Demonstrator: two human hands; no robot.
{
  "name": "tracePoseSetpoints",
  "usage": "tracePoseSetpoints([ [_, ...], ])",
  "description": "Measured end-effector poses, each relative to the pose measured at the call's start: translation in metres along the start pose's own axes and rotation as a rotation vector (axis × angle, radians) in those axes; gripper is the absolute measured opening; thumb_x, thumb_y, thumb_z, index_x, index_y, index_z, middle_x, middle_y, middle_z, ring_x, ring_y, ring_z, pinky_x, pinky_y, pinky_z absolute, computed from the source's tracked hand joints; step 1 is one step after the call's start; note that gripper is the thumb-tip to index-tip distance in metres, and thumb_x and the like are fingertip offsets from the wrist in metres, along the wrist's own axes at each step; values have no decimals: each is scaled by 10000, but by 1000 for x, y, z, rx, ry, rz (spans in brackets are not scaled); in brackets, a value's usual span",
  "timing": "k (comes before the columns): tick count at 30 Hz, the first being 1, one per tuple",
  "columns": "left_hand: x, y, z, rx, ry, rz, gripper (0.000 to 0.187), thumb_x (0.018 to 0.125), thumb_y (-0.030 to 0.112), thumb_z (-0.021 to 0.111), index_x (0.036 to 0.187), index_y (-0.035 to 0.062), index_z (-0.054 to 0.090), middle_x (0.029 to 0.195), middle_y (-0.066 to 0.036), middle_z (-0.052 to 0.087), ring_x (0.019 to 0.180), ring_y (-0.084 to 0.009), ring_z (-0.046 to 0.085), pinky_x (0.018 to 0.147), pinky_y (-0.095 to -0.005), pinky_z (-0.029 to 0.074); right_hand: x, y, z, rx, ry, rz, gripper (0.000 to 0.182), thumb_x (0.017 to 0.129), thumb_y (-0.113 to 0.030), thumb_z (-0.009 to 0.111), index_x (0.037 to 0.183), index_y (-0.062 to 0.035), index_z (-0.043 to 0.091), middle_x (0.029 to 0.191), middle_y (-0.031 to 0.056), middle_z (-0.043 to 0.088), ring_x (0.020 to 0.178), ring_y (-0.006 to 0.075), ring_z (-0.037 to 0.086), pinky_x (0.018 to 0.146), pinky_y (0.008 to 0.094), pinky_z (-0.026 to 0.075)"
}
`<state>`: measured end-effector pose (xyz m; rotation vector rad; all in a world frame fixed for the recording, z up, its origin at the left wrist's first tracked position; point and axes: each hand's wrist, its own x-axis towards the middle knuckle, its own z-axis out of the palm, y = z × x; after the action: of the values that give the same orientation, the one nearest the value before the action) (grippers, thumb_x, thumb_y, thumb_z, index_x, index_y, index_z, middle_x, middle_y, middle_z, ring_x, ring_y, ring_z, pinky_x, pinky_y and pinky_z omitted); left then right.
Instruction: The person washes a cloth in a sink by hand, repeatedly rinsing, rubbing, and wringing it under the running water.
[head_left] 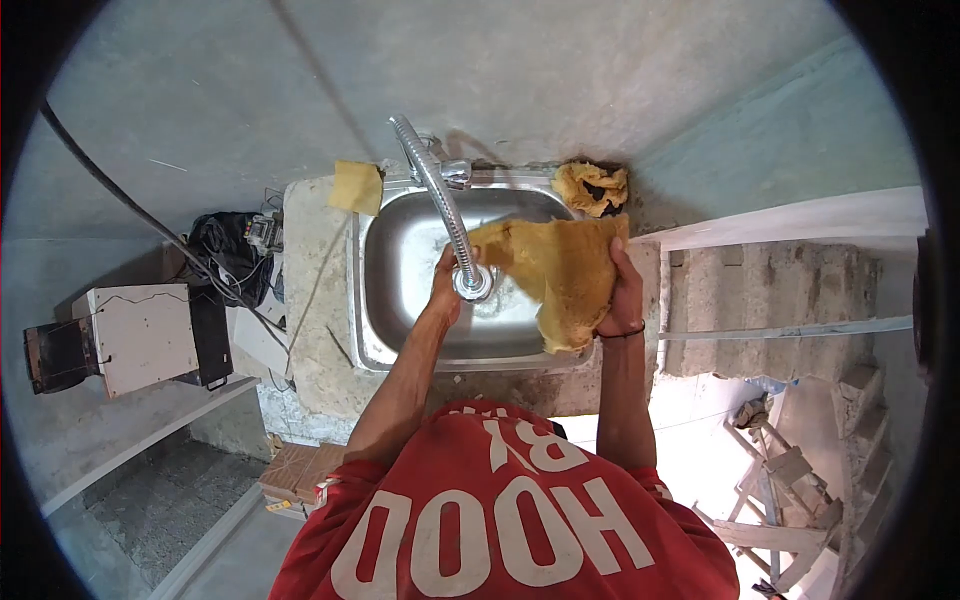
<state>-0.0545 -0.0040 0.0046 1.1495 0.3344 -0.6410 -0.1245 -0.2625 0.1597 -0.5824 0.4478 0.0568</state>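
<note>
A wet yellow-brown cloth (pixel 565 275) is spread over the right half of the metal sink (pixel 390 330). My right hand (pixel 624 295) grips its right edge. My left hand (pixel 447 285) is beside the spray head of the flexible metal faucet (pixel 445 195), at the cloth's left end; its fingers are partly hidden behind the faucet, and what they hold cannot be made out. Some water shows in the basin below the spray head.
A folded yellow cloth (pixel 357 187) lies at the sink's back left corner, a crumpled one (pixel 592 188) at the back right. Left are a white box (pixel 145 325), cables and a black bag (pixel 222 245). Concrete steps (pixel 770 300) and a wooden frame (pixel 790 500) stand right.
</note>
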Motion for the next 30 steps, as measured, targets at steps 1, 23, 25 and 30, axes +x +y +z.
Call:
tracePoseSetpoints([
  [1,-4,8,9,-68,55,-89,334,1045,237,685,1362,179,596,1042,0,729,903,-113,718,715,-318,608,5,4,0,-1,2,-3,531,1102,-417,527,1454,-20,537,1369,162,667,1192,283,698,985,451,604],
  [23,-76,-15,-52,253,310,-228,775,997,287,705,1633,121,294,1514,-170,497,1343,-305,562,1079,-432,513,53,270,-82,-749,176,325,670,966,-398,781,1432,0,511,1248,104,647,928,196,690,792,337,624],
  [25,-66,-29,-62,584,398,15,982,927,379,816,1651,72,228,1463,-213,568,1276,-325,619,1029,-387,538,58,261,-84,-891,158,251,717,956,-453,784,1374,74,533,1168,135,670,879,192,707,764,335,633],
  [30,-59,-2,-91,634,113,-133,860,851,429,864,1500,23,470,1386,-144,639,1154,-302,656,1020,-413,519,43,204,-53,-1498,-555,244,654,957,-427,759,1403,9,565,1217,193,722,1107,288,715,921,428,589],
])
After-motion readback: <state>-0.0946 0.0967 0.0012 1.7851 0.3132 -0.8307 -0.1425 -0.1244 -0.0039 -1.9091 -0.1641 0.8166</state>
